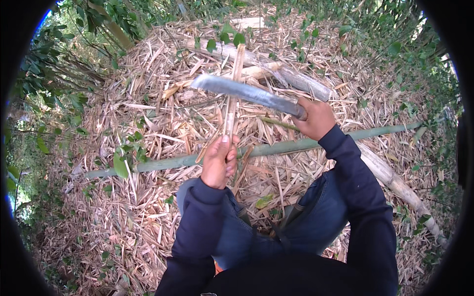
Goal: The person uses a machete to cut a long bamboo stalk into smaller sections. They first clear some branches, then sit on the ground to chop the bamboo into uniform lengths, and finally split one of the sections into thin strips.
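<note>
My left hand (218,160) is closed round the lower end of a pale, split bamboo strip (230,116), which points up and away from me. A machete (247,92) with a long, worn grey blade is gripped in my right hand (317,118). Its handle is mostly hidden by my fingers. The blade reaches leftward and crosses over the upper part of the strip; whether it touches the strip I cannot tell. Beneath both hands, a long green bamboo pole (276,147) lies across the ground.
Dry bamboo leaves (123,217) cover the ground. A thick weathered bamboo log (301,81) lies beyond my hands, and another pale pole (395,182) slants down at the right. My knees (321,202) are close below my hands. Leafy bushes (54,93) stand at the left.
</note>
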A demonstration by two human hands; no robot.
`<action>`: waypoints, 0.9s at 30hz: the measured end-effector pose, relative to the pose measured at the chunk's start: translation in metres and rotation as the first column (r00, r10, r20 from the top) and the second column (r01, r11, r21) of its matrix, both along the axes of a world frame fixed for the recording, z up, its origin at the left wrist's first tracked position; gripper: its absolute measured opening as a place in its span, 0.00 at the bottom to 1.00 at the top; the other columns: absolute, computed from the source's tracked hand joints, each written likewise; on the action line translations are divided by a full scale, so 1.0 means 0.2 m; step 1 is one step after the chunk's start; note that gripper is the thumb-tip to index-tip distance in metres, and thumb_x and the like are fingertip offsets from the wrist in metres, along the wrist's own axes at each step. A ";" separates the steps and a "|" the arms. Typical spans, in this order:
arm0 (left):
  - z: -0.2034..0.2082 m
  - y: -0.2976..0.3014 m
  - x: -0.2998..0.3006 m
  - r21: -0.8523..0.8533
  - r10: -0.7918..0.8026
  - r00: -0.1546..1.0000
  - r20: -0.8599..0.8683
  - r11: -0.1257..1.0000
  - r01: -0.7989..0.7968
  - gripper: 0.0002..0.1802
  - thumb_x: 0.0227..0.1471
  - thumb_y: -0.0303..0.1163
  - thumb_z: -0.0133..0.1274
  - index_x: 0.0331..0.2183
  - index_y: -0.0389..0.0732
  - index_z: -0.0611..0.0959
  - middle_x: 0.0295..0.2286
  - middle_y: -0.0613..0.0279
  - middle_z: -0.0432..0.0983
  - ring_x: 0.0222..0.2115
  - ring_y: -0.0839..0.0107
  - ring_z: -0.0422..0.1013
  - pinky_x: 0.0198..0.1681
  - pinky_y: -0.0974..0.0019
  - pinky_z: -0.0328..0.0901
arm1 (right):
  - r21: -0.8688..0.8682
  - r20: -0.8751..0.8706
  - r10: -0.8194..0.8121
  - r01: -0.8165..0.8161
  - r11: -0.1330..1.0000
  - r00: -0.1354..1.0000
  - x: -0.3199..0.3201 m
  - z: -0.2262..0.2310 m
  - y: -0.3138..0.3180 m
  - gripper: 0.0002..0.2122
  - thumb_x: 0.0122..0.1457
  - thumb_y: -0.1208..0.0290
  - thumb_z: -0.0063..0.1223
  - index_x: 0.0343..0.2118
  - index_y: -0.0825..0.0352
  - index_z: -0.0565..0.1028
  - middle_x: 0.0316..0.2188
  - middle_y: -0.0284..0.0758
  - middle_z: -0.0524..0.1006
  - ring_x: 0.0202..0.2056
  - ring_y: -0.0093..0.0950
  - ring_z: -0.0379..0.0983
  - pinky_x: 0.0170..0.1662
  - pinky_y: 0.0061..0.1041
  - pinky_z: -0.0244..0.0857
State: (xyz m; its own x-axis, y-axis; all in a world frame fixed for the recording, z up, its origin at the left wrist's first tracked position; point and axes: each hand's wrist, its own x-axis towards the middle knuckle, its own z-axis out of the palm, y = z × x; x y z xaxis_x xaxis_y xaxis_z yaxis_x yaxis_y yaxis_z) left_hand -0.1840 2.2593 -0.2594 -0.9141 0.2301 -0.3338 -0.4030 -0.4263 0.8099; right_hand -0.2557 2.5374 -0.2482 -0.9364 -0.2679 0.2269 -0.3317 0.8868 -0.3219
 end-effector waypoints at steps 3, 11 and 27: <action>0.02 0.04 0.01 0.015 0.004 1.000 0.020 1.000 -0.004 0.15 0.63 0.39 0.34 0.41 0.39 0.71 0.18 0.72 0.57 0.11 0.85 0.49 0.13 0.80 0.48 | 0.076 -0.020 0.043 -0.042 0.996 0.999 0.03 -0.03 -0.04 0.15 0.44 0.62 0.59 0.34 0.61 0.71 0.16 0.39 0.75 0.21 0.41 0.73 0.25 0.40 0.66; -0.02 0.05 0.01 -0.068 0.132 0.989 -0.061 0.988 -0.136 0.12 0.62 0.36 0.37 0.42 0.40 0.69 0.19 0.71 0.60 0.11 0.84 0.52 0.13 0.80 0.50 | 0.147 0.062 0.174 -0.181 0.972 0.983 0.10 -0.05 -0.12 0.13 0.42 0.67 0.58 0.31 0.61 0.70 0.16 0.40 0.73 0.22 0.44 0.72 0.25 0.40 0.64; 0.04 0.02 0.00 0.160 0.007 0.995 -0.096 0.987 0.008 0.12 0.63 0.34 0.35 0.44 0.38 0.68 0.20 0.71 0.58 0.11 0.86 0.50 0.11 0.82 0.48 | 0.035 -0.067 0.019 -0.016 0.999 0.998 0.00 -0.05 -0.05 0.11 0.42 0.65 0.59 0.27 0.61 0.71 0.16 0.39 0.73 0.21 0.42 0.72 0.25 0.39 0.66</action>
